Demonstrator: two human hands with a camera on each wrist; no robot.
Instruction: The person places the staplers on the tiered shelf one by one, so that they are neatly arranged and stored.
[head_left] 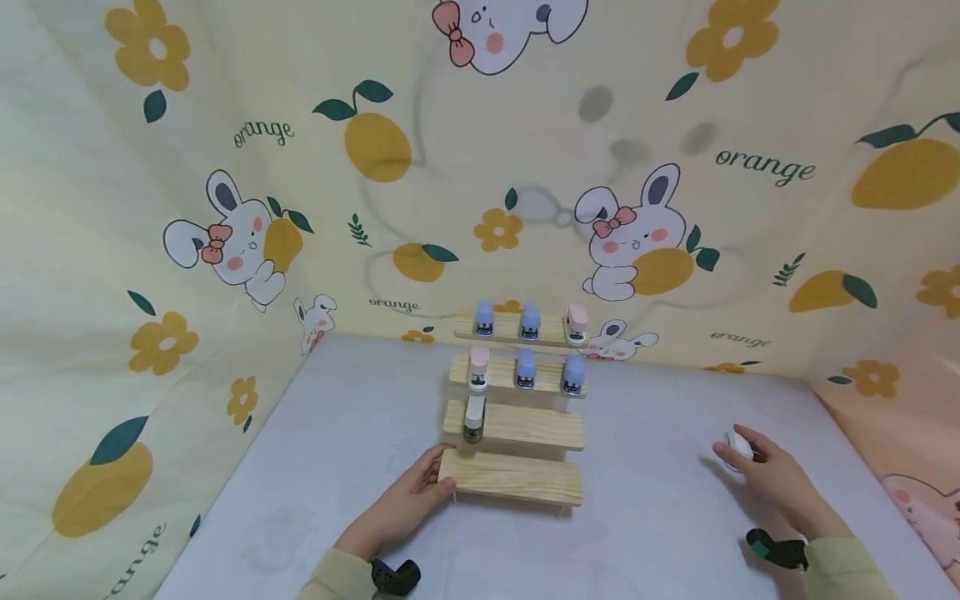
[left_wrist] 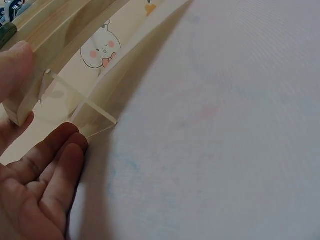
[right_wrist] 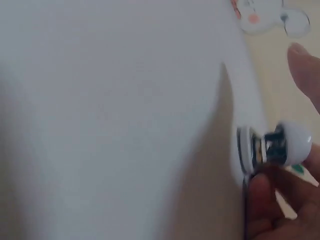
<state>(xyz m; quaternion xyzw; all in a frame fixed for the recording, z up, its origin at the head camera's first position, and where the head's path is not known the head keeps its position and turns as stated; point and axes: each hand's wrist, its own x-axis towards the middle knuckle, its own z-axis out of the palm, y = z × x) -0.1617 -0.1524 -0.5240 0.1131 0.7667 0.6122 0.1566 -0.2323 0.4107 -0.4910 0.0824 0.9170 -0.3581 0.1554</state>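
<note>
My left hand [head_left: 411, 498] grips the left end of the lowest plank of a tiered wooden rack [head_left: 517, 477]. In the left wrist view its thumb [left_wrist: 15, 67] lies against the plank while the lower fingers [left_wrist: 62, 165] hang below. Far to the right, my right hand [head_left: 780, 479] surrounds a small white-topped stapler [right_wrist: 295, 142] that stands on the table. The right wrist view shows its thumb [right_wrist: 305, 70] spread apart from the stapler, with the other fingers curved behind it. On the rack's third tier from the top sits a white stapler with a dark base [head_left: 474, 417], at the left end.
Blue and pink mini staplers line the upper two tiers, including a blue one [head_left: 526, 369] and a pink one [head_left: 478, 367]. Thin clear supports hold up the lowest plank. A patterned cloth [head_left: 480, 192] hangs behind and beside the white table [head_left: 352, 400].
</note>
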